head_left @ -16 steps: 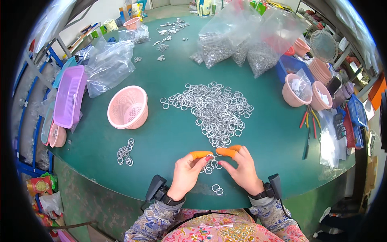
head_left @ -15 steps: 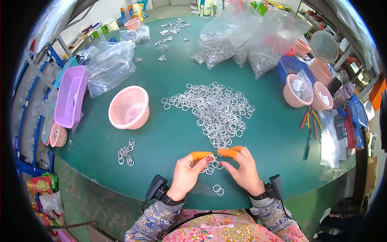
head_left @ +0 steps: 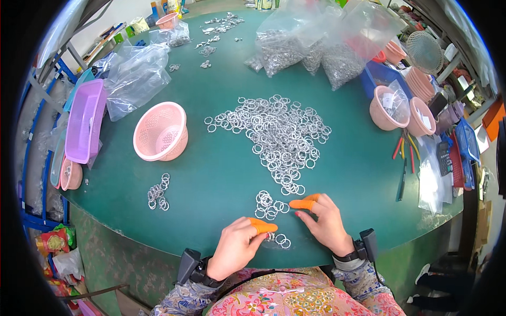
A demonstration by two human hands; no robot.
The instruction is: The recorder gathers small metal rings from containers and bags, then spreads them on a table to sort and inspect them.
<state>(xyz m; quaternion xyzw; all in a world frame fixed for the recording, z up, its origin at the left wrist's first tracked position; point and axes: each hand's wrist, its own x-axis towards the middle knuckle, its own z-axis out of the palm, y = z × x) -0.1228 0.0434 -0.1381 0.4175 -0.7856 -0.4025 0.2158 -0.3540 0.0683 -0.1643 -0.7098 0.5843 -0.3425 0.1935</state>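
Note:
Orange finger covers are on fingers of both hands. My left hand [head_left: 237,246] is low near the table's front edge, thumb and index finger pinched on a silver metal ring [head_left: 271,237]. Right beside it lie two loose rings [head_left: 283,241]. My right hand [head_left: 328,224] is to the right of a small cluster of rings [head_left: 268,204], its index fingertip at the cluster's rightmost ring and its thumb a little apart, with nothing seen between them. Beyond the cluster spreads a large pile of silver rings [head_left: 284,137]. Another small group of rings [head_left: 158,194] lies to the left.
A pink basket [head_left: 142,131] with some rings inside stands left of the pile. Farther left is a purple basket [head_left: 84,124]. Filled clear bags [head_left: 287,50] lie at the back. On the right are pink baskets [head_left: 382,116], pliers [head_left: 412,147] and a calculator [head_left: 444,158].
My hands have moved apart: the left came down toward the table edge and the two loose rings. The small cluster that was between my fingers now lies on the table beside my right hand.

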